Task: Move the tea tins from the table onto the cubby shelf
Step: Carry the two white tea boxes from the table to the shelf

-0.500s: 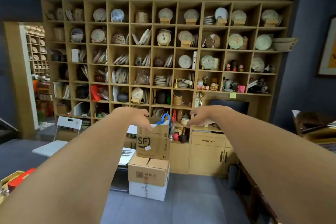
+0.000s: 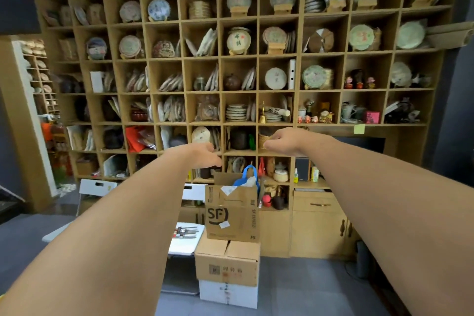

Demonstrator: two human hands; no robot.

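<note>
A: Hands, quick?

B: Both my arms are stretched out toward the cubby shelf (image 2: 256, 56). Left hand (image 2: 202, 155) is out front, fingers curled loosely, nothing visible in it. Right hand (image 2: 282, 140) sits in front of a lower cubby, fingertips right beside a small woven basket (image 2: 264, 140); fingers bent, but I can't tell if they pinch anything.

A: Tea tins?

B: None in either hand that I can see, and no table in view. Shelf is packed with round tea cakes (image 2: 275, 78), jars and small figurines (image 2: 307, 118); can't pick out which items are tins.

A: Other stuff?

B: Stack of cardboard boxes (image 2: 230, 215) on the floor below my hands, the top one open with a blue bag (image 2: 247, 177) sticking out. White folding chair (image 2: 97, 187) to the left, wooden cabinet (image 2: 318, 223) to the right.
</note>
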